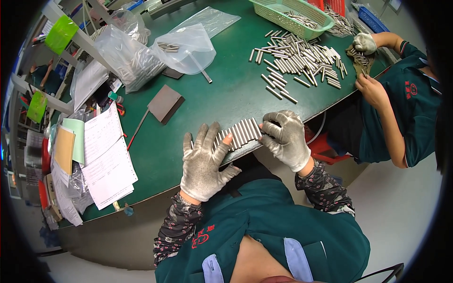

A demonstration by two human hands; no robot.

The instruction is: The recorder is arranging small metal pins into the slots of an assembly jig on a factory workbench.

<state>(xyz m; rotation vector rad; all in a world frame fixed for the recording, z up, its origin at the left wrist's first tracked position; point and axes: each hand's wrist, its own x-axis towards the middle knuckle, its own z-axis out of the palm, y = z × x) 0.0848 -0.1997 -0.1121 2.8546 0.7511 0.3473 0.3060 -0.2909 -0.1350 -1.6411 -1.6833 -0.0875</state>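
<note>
A row of short, shiny metal pins (241, 134) lies side by side near the table's front edge. Over the left part of the row rests my left hand (203, 162), in a worn grey-white glove, its fingers stretched out and spread; one bare fingertip touches the pins. At the right end, my right hand (285, 139), gloved alike, has its fingers curled, with fingertips against the last pin. Some pins under the left fingers are hidden. Farther off to the right spreads a loose heap of similar pins (302, 59).
A dark rectangular block (165, 104) lies left on the green table (217, 94). Beyond it are clear plastic bags (191, 47) with pins. Papers (104, 155) cover the left edge. A green basket (295, 21) stands at the back. On the right, a co-worker's gloved hand (364, 43) holds pins on a cloth.
</note>
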